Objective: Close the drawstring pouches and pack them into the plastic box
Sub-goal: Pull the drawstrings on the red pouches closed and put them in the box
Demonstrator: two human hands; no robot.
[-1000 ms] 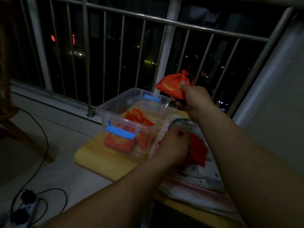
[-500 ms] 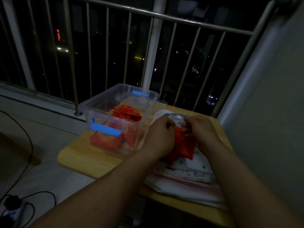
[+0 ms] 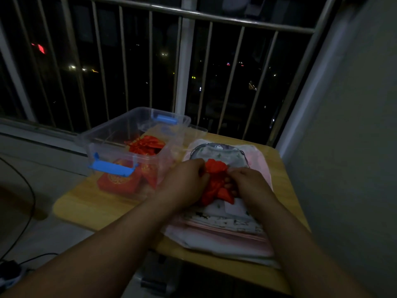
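Note:
A red drawstring pouch [image 3: 216,183] lies bunched on a stack of pale printed cloth bags [image 3: 225,220] on the wooden table. My left hand [image 3: 184,181] grips its left side and my right hand [image 3: 247,183] pinches its right side, so both hide part of it. To the left stands the clear plastic box [image 3: 107,145] with blue latches; several red pouches [image 3: 148,145] lie inside it.
The small wooden table [image 3: 90,209] stands against a metal balcony railing [image 3: 182,72]. A grey wall [image 3: 354,147] rises on the right. The box lid [image 3: 197,130] leans behind the box. A power strip with cables [image 3: 8,274] lies on the floor at lower left.
One second ago my right hand held a closed red pouch up over the box; that pouch is out of my hand now. Both hands have come together on another red pouch on the cloth stack.

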